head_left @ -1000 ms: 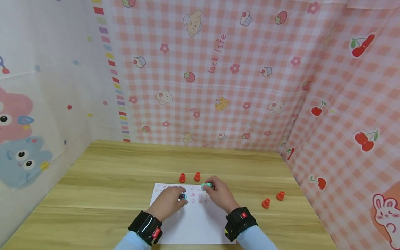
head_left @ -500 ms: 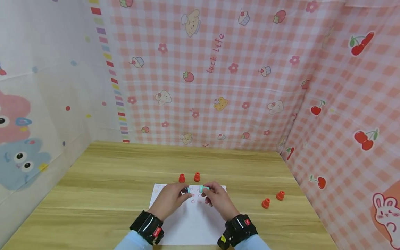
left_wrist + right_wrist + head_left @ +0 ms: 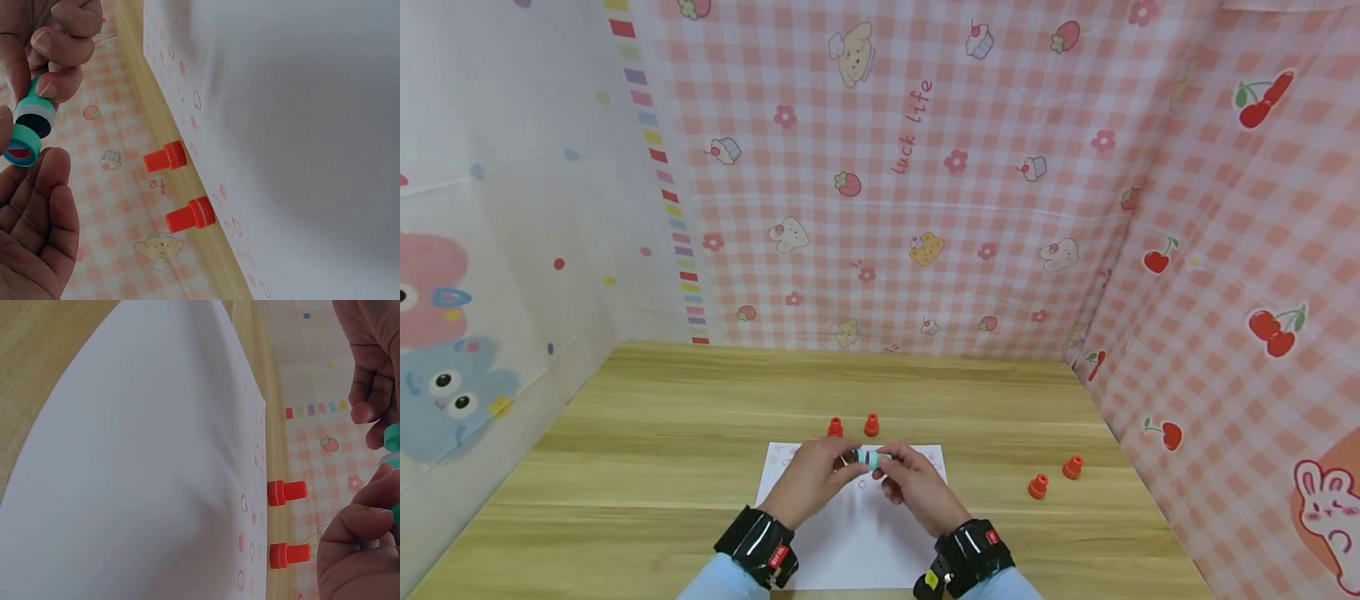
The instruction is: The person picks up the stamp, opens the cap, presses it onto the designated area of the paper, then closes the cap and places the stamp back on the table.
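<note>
While my left hand (image 3: 808,479) pinches the cap (image 3: 27,138), my right hand (image 3: 922,490) grips the stamp (image 3: 36,106) pointing leftward at it, near the paper's (image 3: 868,542) far edge.

On my feed, the white rectangular paper sheet (image 3: 865,550) at 6 o'clock looks smooth and matt, lying on a yellow-brown, wood-grained tabletop (image 3: 662,417) with a faint sheen. The 4 red stepped plastic stampers (image 3: 872,425), 2 at 6 and 2 between 4 and 5 o'clock, read smooth to me. I see smooth teal-green cylindrical plastic pieces (image 3: 35,107) at 6, matt pink-checked cloth (image 3: 820,92) at 12, and glossy black wristbands (image 3: 756,546) at 5 and 7.
</note>
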`<state>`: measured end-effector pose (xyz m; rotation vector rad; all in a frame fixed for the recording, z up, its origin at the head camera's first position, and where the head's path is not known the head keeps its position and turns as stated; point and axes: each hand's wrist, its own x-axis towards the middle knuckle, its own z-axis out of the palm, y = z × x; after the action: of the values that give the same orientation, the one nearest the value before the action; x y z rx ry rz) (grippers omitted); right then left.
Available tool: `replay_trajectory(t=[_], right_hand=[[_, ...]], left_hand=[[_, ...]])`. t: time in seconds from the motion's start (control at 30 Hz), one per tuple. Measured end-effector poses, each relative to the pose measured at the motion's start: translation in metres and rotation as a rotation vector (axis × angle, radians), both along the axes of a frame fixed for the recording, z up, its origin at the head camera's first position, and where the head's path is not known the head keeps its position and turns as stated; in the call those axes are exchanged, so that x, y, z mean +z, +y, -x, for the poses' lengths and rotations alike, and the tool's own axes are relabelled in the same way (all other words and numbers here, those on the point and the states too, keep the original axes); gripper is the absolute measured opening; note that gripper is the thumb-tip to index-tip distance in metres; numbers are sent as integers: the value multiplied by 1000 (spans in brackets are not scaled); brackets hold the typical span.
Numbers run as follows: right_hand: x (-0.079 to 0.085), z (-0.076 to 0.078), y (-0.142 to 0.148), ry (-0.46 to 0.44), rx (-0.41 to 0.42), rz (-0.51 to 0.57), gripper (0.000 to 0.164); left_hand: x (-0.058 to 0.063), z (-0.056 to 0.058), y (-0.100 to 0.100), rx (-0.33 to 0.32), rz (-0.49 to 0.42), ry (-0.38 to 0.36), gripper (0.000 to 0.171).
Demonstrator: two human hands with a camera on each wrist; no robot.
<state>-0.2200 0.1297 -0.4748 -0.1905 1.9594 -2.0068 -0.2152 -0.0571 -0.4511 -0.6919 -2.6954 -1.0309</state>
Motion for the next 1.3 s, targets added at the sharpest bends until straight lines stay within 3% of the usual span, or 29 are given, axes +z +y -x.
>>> replay_trajectory(t=[0.43, 0.63, 0.9, 1.3], right_hand=[[2, -2, -3, -34, 53, 91, 25], [4, -3, -3, -53, 80, 186, 19], [10, -3, -6, -38, 117, 216, 17], [6, -4, -8, -96, 91, 248, 11]], left_hand=[[0, 0, 1, -57, -65, 13, 21], [0, -1, 2, -79, -125, 10, 23], [2, -1, 3, -58, -175, 24, 22], [-1, 1, 4, -55, -128, 23, 20]])
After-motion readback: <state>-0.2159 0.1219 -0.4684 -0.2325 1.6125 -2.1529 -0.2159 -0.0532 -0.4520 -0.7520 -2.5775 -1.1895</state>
